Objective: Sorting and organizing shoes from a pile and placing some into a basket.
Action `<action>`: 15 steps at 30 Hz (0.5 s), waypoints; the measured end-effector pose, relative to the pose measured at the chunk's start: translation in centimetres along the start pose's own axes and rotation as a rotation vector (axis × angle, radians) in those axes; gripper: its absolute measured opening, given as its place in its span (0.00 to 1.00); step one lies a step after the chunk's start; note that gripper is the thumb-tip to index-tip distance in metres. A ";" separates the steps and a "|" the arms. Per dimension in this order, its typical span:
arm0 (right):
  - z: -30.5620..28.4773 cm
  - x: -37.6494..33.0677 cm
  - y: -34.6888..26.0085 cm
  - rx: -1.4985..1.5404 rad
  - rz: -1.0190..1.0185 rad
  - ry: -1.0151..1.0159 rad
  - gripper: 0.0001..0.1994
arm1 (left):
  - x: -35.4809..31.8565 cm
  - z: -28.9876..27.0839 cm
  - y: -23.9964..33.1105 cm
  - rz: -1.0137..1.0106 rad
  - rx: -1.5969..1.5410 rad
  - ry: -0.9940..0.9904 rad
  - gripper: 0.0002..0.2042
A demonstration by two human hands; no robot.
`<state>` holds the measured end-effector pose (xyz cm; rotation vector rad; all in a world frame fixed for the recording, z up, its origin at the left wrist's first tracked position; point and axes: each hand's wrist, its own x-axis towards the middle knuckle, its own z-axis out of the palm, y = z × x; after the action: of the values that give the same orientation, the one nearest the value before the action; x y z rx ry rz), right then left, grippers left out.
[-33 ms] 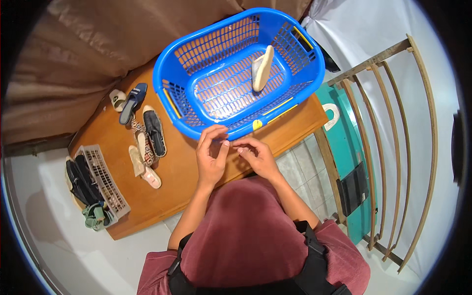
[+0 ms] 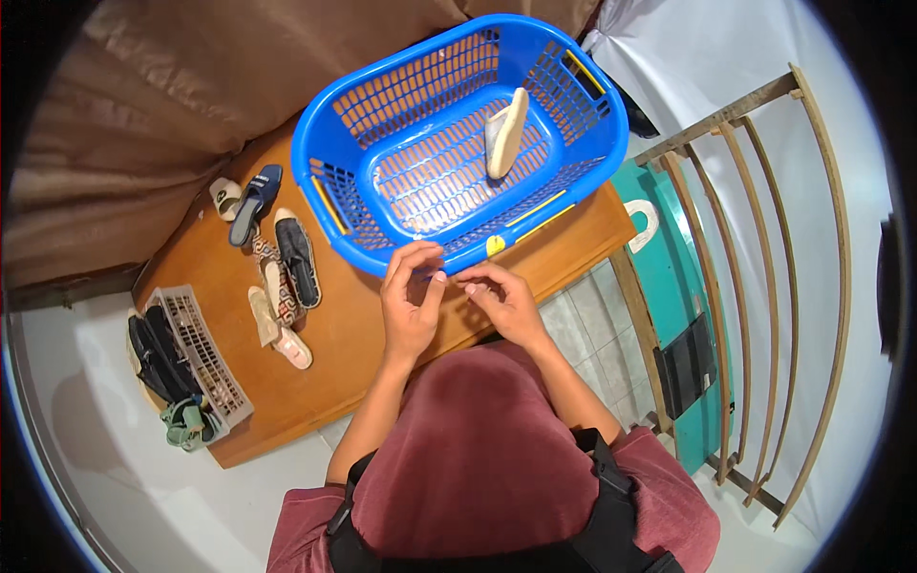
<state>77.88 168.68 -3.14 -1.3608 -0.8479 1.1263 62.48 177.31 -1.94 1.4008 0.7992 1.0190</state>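
A brown curtain (image 2: 143,115) hangs behind the far edge of the wooden tabletop (image 2: 344,353). Toward the tabletop's right end sits the blue basket (image 2: 517,59), its near rim close to the front edge; a pale crate (image 2: 201,344) of footwear lies along the left edge. The left hand (image 2: 407,307) and right hand (image 2: 511,307) are at that rim, each grip loosely curled, part-open and empty; whether fingertips touch plastic I cannot tell. For steady handling, I'd space the hands wider and keep the basket level, since the cream slipper (image 2: 513,134) inside, propped on edge, could topple.
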 end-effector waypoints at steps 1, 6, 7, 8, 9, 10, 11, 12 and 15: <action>-1.1 0.7 -0.2 0.002 0.002 0.005 0.09 | 0.9 0.5 -0.4 0.038 0.074 -0.048 0.15; -6.4 4.3 -3.7 -0.289 -0.099 0.081 0.08 | 5.5 3.9 0.7 -0.020 0.260 -0.157 0.11; -7.2 5.3 -4.8 -0.424 -0.129 0.057 0.08 | 6.2 4.5 0.4 -0.030 0.265 -0.142 0.11; -7.8 6.5 -5.2 -0.471 -0.188 0.042 0.07 | 6.9 5.0 0.2 -0.054 0.290 -0.172 0.12; -8.4 7.7 -5.7 -0.470 -0.183 0.034 0.07 | 7.6 5.5 0.1 -0.074 0.304 -0.214 0.12; -8.9 9.0 -6.2 -0.539 -0.248 0.013 0.08 | 8.2 6.1 -0.4 -0.065 0.329 -0.223 0.13; -9.3 10.6 -6.2 -0.596 -0.317 -0.020 0.09 | 8.7 6.3 -0.9 -0.077 0.343 -0.207 0.13; -10.0 12.0 -6.4 -0.636 -0.298 -0.058 0.09 | 9.2 6.9 -1.3 -0.166 0.378 -0.241 0.14; -12.5 17.4 -4.9 -0.703 -0.399 -0.126 0.09 | 11.3 8.1 -3.2 -0.259 0.431 -0.290 0.14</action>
<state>95.30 182.00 -1.85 -1.5812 -1.6274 0.6180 74.58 184.79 -3.25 1.7062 0.9873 0.4423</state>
